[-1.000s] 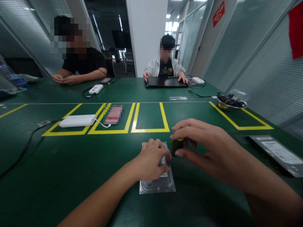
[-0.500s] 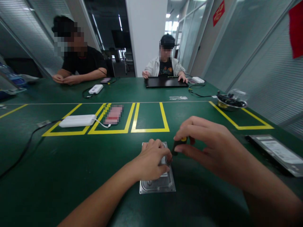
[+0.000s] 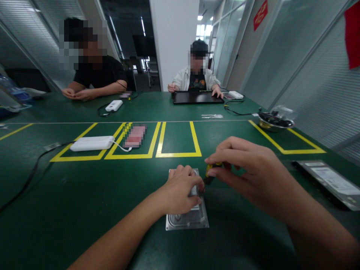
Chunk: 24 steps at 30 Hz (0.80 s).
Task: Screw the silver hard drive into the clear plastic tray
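A silver hard drive (image 3: 192, 220) lies flat on the green table in front of me. Across its upper part rests my left hand (image 3: 180, 192), fingers curled over the drive and its thumb and index finger near the right edge. My right hand (image 3: 243, 165) pinches the short black-and-yellow handle of a screwdriver (image 3: 209, 173) between thumb and fingers. The handle leans down toward the drive's right edge, beside my left fingertips. The screwdriver's tip is hidden there, so whether it touches a screw I cannot tell.
Another hard drive (image 3: 332, 183) lies at the right. Behind it stands a metal bowl (image 3: 277, 127) with black cables. A white power bank (image 3: 92, 143) is wired to a phone (image 3: 135, 136) by yellow tape outlines. Across the table, two people sit; one holds a black panel (image 3: 198, 98).
The screwdriver handle has turned in my right fingers, now showing more yellow. My right fingertips shifted slightly; my left hand and the hard drive stayed put.
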Motion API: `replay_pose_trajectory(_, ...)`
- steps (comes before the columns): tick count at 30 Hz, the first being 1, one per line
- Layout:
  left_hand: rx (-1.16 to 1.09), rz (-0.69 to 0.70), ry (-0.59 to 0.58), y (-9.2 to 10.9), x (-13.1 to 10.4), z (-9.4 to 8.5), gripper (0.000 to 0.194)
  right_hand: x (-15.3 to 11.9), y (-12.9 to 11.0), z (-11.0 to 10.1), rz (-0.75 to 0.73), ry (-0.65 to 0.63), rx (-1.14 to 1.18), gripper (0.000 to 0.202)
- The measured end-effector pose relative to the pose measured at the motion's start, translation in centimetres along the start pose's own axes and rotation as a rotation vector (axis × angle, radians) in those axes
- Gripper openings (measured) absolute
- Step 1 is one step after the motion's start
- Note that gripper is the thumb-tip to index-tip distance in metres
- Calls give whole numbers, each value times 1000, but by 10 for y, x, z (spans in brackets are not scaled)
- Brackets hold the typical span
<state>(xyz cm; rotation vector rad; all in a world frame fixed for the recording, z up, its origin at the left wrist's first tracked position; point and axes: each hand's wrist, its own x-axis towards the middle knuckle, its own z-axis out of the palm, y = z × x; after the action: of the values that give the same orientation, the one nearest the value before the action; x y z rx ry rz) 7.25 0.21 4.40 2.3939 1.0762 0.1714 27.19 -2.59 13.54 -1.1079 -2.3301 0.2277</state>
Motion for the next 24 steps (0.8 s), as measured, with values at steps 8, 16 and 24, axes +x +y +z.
replay_pose_trajectory(8,1,8,5,-2,0,1,22,-2,-2,-3,-44,-76,110,16)
replay_pose_trajectory(16,-17,11,-9,-1,0,-1,21,-3,5,-5,-68,-77,46,29)
replay_pose_trajectory(24,-3,-6,-20,1,0,-2,21,-4,6,-10,-50,-93,-33,24)
